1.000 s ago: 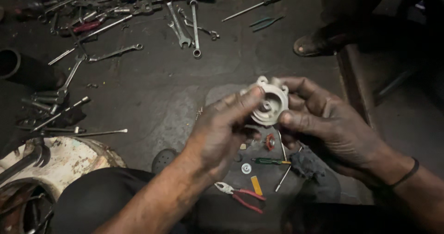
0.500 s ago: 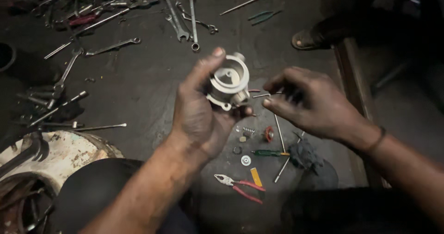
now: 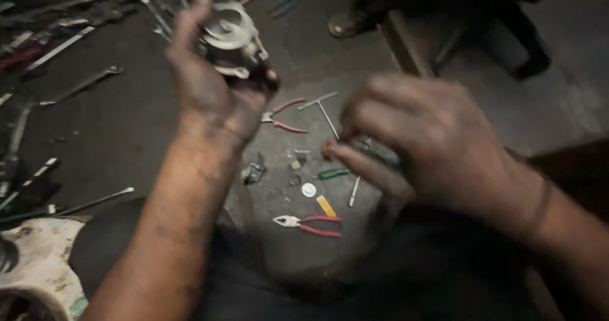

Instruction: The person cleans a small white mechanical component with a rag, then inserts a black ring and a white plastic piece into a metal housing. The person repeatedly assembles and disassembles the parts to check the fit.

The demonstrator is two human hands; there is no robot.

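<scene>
My left hand (image 3: 212,89) is raised at the upper left and grips a pale metal housing part (image 3: 231,39) with a round opening. My right hand (image 3: 422,146) hovers low at the centre right, blurred, fingers curled and pointing left over small parts on the dark floor; whether it holds something small, I cannot tell. Just under its fingertips lie a small reddish part (image 3: 327,148), a green-handled screwdriver (image 3: 334,173), a white washer (image 3: 309,189) and a yellow piece (image 3: 326,205).
Red-handled pliers (image 3: 309,224) lie below the small parts and a second pair (image 3: 283,119) above them, next to a T-shaped key (image 3: 325,110). Several spanners (image 3: 82,85) are scattered at the left. A person's sandalled foot (image 3: 349,21) is at the top.
My left hand lifted the housing part up and to the left. My right hand let go of it and dropped down toward the small parts on the floor.
</scene>
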